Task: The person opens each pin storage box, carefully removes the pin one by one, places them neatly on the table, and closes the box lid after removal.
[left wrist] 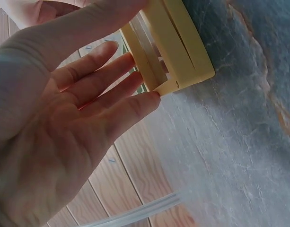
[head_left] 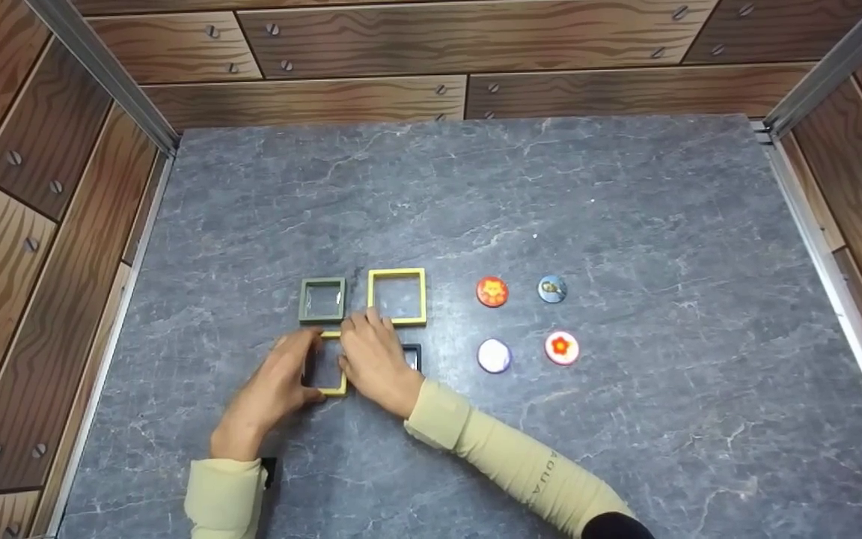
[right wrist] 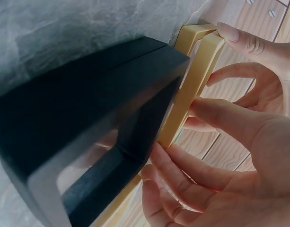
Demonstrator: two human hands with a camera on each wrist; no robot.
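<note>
A small yellow square display frame [head_left: 334, 391] lies on the tabletop between both hands. In the left wrist view its two yellow halves [left wrist: 171, 40] stand slightly apart, with clear film between them. My left hand [head_left: 270, 378] holds the frame's left side, thumb at the near edge and fingers at the far edge. On the opposite side my right hand [head_left: 378, 363] pinches the upper half [right wrist: 194, 90] with thumb and fingertips. Just right of it, partly hidden under the right hand in the head view, is a black frame [right wrist: 83, 94].
Behind the hands lie a dark green frame [head_left: 304, 301] and a larger yellow frame [head_left: 423, 296]. Four round badges sit to the right: orange [head_left: 492, 291], blue [head_left: 551, 288], white [head_left: 494, 355] and red-flowered [head_left: 562, 347]. Wood-patterned walls [head_left: 356, 101] border the table.
</note>
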